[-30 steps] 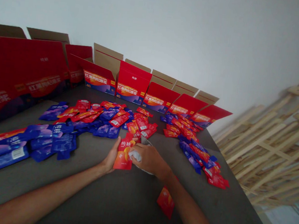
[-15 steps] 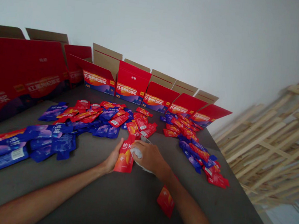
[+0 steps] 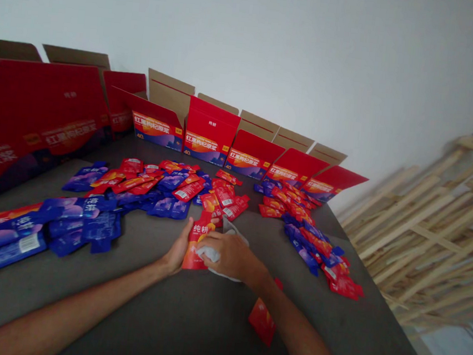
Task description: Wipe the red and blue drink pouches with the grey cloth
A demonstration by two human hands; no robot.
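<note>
My left hand [image 3: 179, 248] grips a red pouch [image 3: 194, 247] by its left edge, its printed front facing up. A light grey cloth [image 3: 209, 253] is bunched in my right hand [image 3: 231, 257] and pressed on the front of that pouch, covering part of the print. The rest of the cloth hangs out behind and below the right hand. Just beyond the hands, a pile of red and blue pouches [image 3: 172, 185] lies on the dark table [image 3: 157, 309]. One single red pouch [image 3: 262, 320] rests beside my right forearm, partly hidden by it.
Open red cartons [image 3: 209, 136] stand in a row along the wall, with larger red cartons [image 3: 38, 108] at the left. Blue and red pouches [image 3: 78, 215] are heaped at the left, and another line of pouches [image 3: 314, 241] runs down the right. Wooden pallets [image 3: 435, 236] lean beyond the table's right edge.
My right hand and the cloth have slid down and slightly left over the pouch's front. The left hand keeps its hold on the pouch, which has shifted very little.
</note>
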